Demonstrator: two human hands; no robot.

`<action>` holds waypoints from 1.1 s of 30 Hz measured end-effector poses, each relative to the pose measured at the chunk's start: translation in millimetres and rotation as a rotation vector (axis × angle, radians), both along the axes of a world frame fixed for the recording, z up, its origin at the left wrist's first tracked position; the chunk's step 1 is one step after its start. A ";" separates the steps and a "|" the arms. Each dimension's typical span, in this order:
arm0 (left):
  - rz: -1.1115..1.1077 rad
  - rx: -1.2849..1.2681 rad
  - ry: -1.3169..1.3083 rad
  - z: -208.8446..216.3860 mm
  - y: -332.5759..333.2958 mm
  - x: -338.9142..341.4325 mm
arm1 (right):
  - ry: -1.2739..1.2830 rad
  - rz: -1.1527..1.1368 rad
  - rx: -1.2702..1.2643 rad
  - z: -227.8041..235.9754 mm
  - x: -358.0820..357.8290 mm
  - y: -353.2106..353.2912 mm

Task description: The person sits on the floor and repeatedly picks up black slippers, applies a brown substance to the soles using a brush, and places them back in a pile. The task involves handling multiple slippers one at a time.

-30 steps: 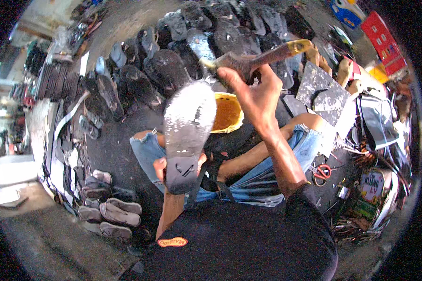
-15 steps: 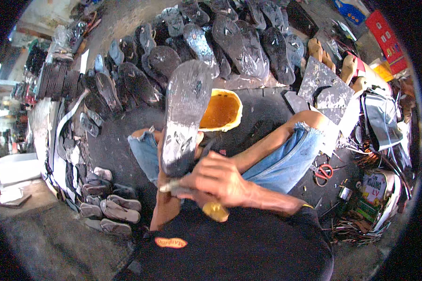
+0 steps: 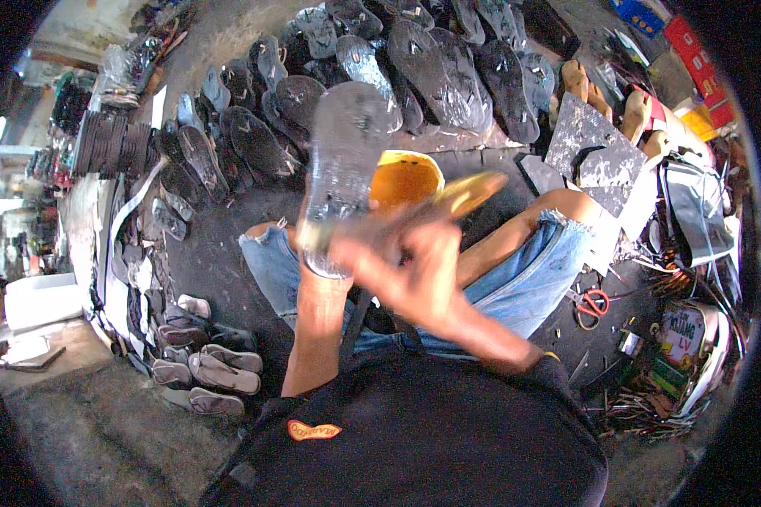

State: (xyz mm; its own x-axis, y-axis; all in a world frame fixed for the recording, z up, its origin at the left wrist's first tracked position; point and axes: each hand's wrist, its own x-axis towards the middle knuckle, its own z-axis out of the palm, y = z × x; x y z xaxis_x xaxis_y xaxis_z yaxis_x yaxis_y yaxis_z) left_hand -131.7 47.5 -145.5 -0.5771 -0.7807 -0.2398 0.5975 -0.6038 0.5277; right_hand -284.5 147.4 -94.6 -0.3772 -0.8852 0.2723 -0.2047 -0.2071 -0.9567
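Observation:
A black shoe sole [image 3: 344, 139], its face wet and shiny, stands tilted up before me. My left hand [image 3: 323, 286] grips it from behind and below; most of those fingers are hidden by the sole. My right hand [image 3: 418, 275], smeared by motion, is closed round a brush-like tool [image 3: 473, 193] with a yellow end. The tool's other end, blurred, lies across the lower part of the sole; whether it touches cannot be told. Just behind the sole is a yellow-rimmed tub [image 3: 410, 177] with amber stuff inside, partly hidden by the sole and the tool.
Many black soles [image 3: 431, 72] cover the floor ahead. Sandals [image 3: 224, 372] lie at the left. To the right are red-handled scissors [image 3: 592, 308], grey sheet pieces [image 3: 596, 139], wooden shoe lasts [image 3: 638, 118] and a printed tin [image 3: 685, 342]. My jeans-clad legs [image 3: 524, 275] frame the work.
My right hand has moved up and right, and the tool has swung so its yellow end points up and right. The sole's lower end has risen slightly.

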 end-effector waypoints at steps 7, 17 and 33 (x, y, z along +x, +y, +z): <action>0.029 -0.029 0.018 -22.6 4.6 -7.2 | 0.407 -0.080 -0.328 -11.4 -7.6 -1.3; 0.091 0.149 -0.240 -32.6 10.7 -8.8 | 0.517 0.039 -0.260 -7.5 -0.7 6.0; 0.634 -0.643 -1.094 99.0 -209.8 289.1 | 0.261 -0.568 0.402 -62.8 -135.3 -33.1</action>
State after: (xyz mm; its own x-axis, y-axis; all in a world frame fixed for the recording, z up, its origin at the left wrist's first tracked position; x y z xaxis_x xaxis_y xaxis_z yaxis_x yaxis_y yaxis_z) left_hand 157.4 -162.3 -46.5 0.1497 -0.9757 0.1603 -0.2101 0.1270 0.9694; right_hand -419.8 114.3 -157.4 -0.7739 -0.6233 0.1120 -0.4071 0.3542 -0.8419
